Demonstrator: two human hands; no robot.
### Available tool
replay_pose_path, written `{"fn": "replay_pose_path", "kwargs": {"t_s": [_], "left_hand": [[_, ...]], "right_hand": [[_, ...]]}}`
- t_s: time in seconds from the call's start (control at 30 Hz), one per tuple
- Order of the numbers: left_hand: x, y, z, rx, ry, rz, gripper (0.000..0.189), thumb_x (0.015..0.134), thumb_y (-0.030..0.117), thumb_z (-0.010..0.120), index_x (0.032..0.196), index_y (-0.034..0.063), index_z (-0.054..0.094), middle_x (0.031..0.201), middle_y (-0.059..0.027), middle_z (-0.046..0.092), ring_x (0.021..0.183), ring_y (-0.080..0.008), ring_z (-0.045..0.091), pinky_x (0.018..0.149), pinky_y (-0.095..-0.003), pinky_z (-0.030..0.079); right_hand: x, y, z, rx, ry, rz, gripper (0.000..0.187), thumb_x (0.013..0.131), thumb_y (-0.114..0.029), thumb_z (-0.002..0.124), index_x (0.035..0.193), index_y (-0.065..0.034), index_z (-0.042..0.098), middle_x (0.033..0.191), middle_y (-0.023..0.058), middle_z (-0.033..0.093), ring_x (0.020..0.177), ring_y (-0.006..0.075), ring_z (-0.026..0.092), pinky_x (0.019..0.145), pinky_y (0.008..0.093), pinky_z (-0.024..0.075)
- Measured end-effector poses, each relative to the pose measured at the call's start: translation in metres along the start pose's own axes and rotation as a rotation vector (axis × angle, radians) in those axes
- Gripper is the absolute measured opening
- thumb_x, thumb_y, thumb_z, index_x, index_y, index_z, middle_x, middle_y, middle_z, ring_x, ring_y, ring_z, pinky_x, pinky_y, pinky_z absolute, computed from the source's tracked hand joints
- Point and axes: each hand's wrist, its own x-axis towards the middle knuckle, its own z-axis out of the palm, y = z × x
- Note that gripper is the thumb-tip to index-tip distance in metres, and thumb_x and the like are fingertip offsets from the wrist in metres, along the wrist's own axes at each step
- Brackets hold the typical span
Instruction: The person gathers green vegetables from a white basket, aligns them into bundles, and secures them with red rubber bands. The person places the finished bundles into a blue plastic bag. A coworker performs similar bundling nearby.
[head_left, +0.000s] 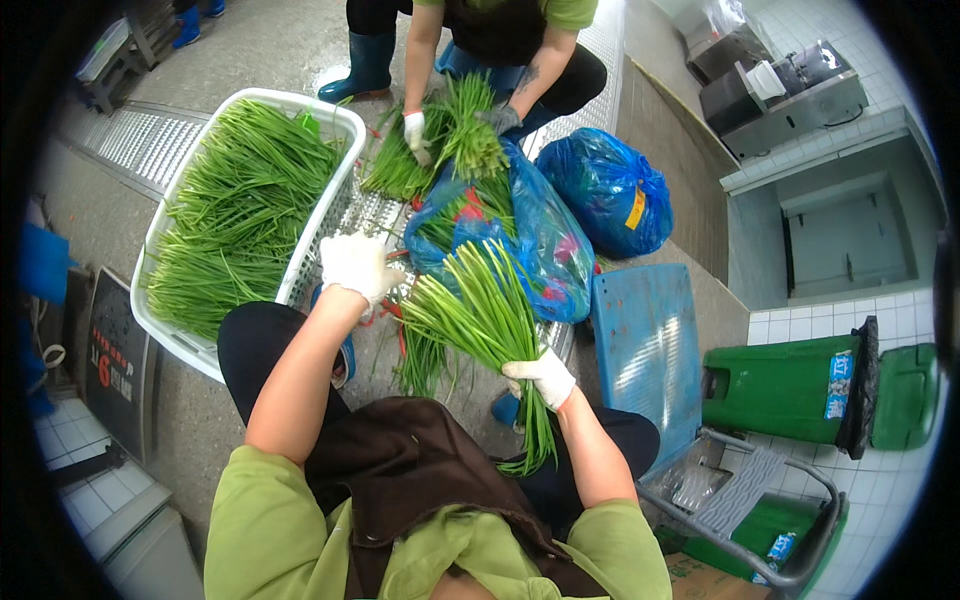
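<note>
My right hand, in a white knit glove, grips a bunch of green garlic chives whose pale ends fan out to the upper left. Gloved in white too, my left hand is raised beside the basket's near right side with nothing visible in it; the thumb stands apart from the fingers. A white plastic basket full of loose chives stands on the left. In the middle lies an open blue plastic bag with more chives and red ties. Some loose chives lie on the floor below it.
A co-worker squats opposite, gloved hands on chives. A tied blue bag sits at the upper right. Closer on the right are a blue platform cart and a green bin. A metal drain grate crosses the floor.
</note>
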Motion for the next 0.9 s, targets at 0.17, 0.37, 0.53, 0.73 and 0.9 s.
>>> {"fn": "replay_pose_path", "kwargs": {"t_s": [0.17,0.37,0.53,0.73,0.9], "left_hand": [[0.003,0.022,0.021,-0.489,0.376,0.707,0.016,0.074,0.016,0.068,0.087,0.0061,0.07,0.101,-0.0174,0.064,0.094,-0.0362,0.059,0.083,-0.0445,0.047],[0.005,0.036,0.029,-0.415,0.284,0.734,0.022,0.07,0.027,0.071,0.082,0.0089,0.072,0.09,-0.0159,0.062,0.082,-0.0349,0.06,0.073,-0.0452,0.047],[-0.001,0.031,0.021,-0.615,0.338,0.759,0.014,0.076,0.018,0.068,0.083,0.0065,0.07,0.098,-0.0174,0.063,0.095,-0.0355,0.059,0.082,-0.0418,0.047],[-0.008,0.011,0.0,-0.696,0.053,0.66,0.013,0.081,0.014,0.065,0.085,0.0022,0.063,0.094,-0.015,0.062,0.092,-0.0318,0.059,0.084,-0.0386,0.047],[-0.011,0.011,-0.003,-0.813,-0.008,0.437,0.02,0.083,0.015,0.06,0.094,-0.0001,0.066,0.087,-0.0191,0.061,0.086,-0.0362,0.06,0.082,-0.0403,0.049]], "right_hand": [[0.0,0.006,-0.002,-0.035,0.006,-0.008,0.04,0.075,-0.007,0.075,0.111,-0.0024,0.057,0.073,0.0055,0.059,0.052,0.0139,0.053,0.048,0.0278,0.0434],[-0.002,0.0,0.006,0.003,-0.079,-0.064,0.044,0.074,-0.004,0.074,0.114,-0.0004,0.056,0.073,0.0075,0.06,0.052,0.0158,0.054,0.048,0.0286,0.0433],[-0.001,-0.007,0.009,0.087,-0.097,-0.037,0.046,0.075,0.0,0.071,0.118,-0.0011,0.055,0.076,0.0074,0.06,0.052,0.0153,0.054,0.047,0.0277,0.0438],[0.001,-0.006,0.013,0.042,-0.061,-0.045,0.051,0.071,-0.003,0.075,0.117,0.0004,0.055,0.074,0.0086,0.061,0.054,0.0177,0.056,0.049,0.0292,0.0441],[0.003,-0.006,0.018,-0.063,-0.022,-0.092,0.051,0.068,-0.001,0.075,0.116,-0.0006,0.057,0.078,0.0086,0.063,0.057,0.0166,0.057,0.05,0.0294,0.0459]]}}
